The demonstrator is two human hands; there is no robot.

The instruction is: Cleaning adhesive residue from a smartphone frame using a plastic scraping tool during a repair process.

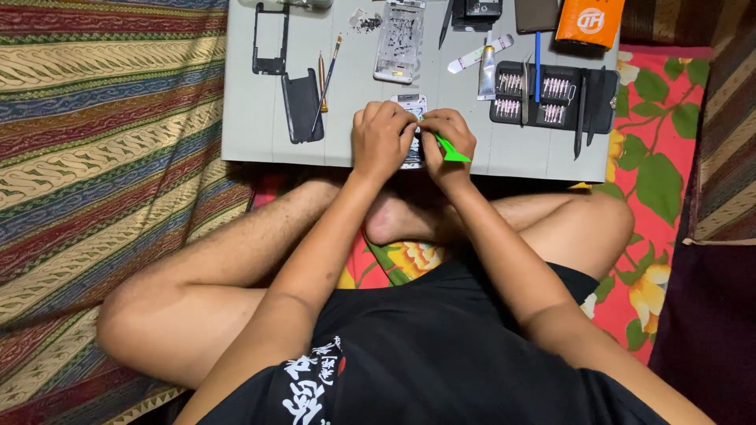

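My left hand [383,138] presses down on an opened white phone body [410,103] lying on a pale grey board [252,134]. My right hand [449,135] grips a green plastic pry tool [450,149] whose tip meets the phone's right edge. Both hands sit side by side near the board's front edge and hide most of the phone.
On the board lie a black phone frame [270,39], a dark back cover [302,105], two thin screwdrivers [324,79], a second opened phone chassis [399,43], a small tube [487,72], a black bit-set case [551,96] and an orange box [590,20]. Patterned cloths surround the board.
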